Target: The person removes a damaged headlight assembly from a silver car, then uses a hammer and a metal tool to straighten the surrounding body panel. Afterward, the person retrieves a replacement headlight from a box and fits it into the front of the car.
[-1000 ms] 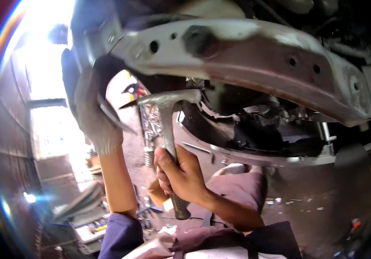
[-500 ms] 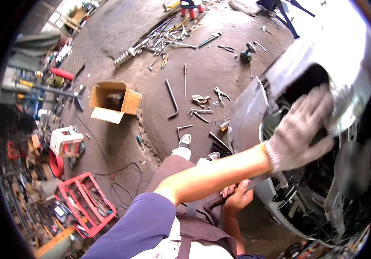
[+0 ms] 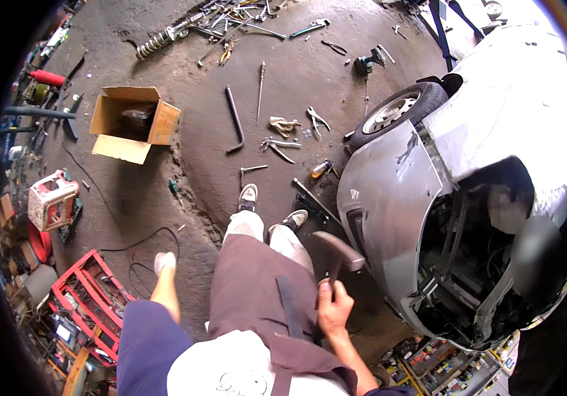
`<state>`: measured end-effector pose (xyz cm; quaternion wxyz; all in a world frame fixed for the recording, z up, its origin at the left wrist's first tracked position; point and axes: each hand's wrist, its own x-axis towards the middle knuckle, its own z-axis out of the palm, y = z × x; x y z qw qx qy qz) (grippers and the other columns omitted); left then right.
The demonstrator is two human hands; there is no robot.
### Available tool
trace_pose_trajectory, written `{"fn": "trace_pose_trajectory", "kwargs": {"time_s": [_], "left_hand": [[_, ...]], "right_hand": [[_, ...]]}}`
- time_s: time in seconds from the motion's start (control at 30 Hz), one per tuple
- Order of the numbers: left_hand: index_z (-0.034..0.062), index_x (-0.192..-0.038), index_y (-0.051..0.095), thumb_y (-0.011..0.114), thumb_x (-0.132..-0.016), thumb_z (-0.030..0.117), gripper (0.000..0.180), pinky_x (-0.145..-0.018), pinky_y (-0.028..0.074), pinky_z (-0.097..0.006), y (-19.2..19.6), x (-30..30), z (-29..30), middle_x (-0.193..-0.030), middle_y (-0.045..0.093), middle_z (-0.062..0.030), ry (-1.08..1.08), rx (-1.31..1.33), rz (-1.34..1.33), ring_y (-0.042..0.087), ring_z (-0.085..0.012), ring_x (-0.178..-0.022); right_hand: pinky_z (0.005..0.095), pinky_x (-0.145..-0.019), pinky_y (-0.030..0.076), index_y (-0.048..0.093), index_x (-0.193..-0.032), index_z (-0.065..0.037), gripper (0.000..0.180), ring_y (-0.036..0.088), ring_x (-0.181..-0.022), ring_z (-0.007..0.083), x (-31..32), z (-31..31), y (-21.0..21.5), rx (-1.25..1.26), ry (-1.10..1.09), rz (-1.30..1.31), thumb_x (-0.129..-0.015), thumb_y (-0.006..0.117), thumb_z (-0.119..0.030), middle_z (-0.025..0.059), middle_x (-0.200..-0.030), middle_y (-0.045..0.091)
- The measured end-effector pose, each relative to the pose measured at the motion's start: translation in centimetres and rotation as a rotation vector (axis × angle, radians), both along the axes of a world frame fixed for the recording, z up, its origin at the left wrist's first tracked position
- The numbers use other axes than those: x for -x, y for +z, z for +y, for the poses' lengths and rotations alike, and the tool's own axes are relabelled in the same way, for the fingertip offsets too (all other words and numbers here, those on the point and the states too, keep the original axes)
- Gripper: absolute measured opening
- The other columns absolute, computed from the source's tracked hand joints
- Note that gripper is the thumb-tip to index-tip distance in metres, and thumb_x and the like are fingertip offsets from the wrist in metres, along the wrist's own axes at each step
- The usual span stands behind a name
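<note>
My bare right hand (image 3: 335, 307) is closed round the handle of a hammer (image 3: 337, 249), its long curved metal head raised in front of my dark apron. Just beyond the hammer stands a silver car front (image 3: 382, 191) with its headlight opening exposed and its inner parts showing. Away from the car, at lower left, is my left hand (image 3: 164, 260) in a pale knit glove. It hangs over the floor near a black cable (image 3: 143, 249); its fingers are too small and blurred to make out.
Pliers (image 3: 317, 121), a bent bar (image 3: 233, 119), a crumpled pale glove or cloth (image 3: 284, 125), a screwdriver (image 3: 321, 168) and a cordless drill (image 3: 369, 61) lie on the floor. An open cardboard box (image 3: 164, 124), a red tool tray (image 3: 85, 280) and a red-and-white crate (image 3: 52, 201) stand left.
My gloved left hand has swung from over the car's front to the far lower left. The hammer has come up into full view in my right hand. The view has shifted, too.
</note>
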<state>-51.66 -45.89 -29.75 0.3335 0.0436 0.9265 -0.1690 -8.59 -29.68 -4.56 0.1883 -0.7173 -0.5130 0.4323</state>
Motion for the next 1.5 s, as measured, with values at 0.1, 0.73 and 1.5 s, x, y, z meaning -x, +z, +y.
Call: {"fn": "trace_pose_trajectory", "kwargs": {"time_s": [0.1, 0.73, 1.5], "left_hand": [[0.0045, -0.088, 0.069, 0.06, -0.085, 0.019, 0.017, -0.058, 0.046, -0.035, -2.8, 2.8, -3.5, -0.068, 0.06, -0.0046, 0.43, -0.365, -0.365, 0.058, -0.0187, -0.063], [0.0037, -0.127, 0.054, 0.055, -0.097, 0.048, 0.054, -0.084, 0.053, -0.034, -1.3, -28.6, 32.3, -0.109, 0.067, -0.0119, 0.622, -0.547, -1.272, 0.066, -0.0211, -0.094], [-0.0053, -0.111, 0.066, 0.059, -0.082, 0.052, 0.065, -0.096, 0.048, -0.042, -69.3, -30.7, 49.0, -0.117, 0.061, -0.0329, -0.061, -0.23, -0.448, 0.061, -0.0376, -0.114]], "right_hand": [[0.0302, -0.059, 0.049, 0.066, -0.098, -0.001, 0.018, 0.06, -0.06, 0.015, 0.7, -0.6, -2.4, 0.155, 0.011, -0.148, -0.089, 0.068, -0.017, 0.014, -0.068, 0.063], [0.0428, -0.079, 0.052, 0.056, -0.123, 0.003, 0.039, 0.067, -0.092, 0.0394, -0.8, 12.3, -15.0, 0.403, 0.114, -0.193, -0.091, 0.061, -0.02, 0.0252, -0.098, 0.067], [0.0373, -0.089, 0.049, 0.059, -0.117, 0.004, 0.032, 0.066, -0.097, 0.028, -1.4, 13.7, -53.0, 0.748, -0.464, -0.277, -0.089, 0.063, -0.013, 0.0214, -0.103, 0.068]]}}
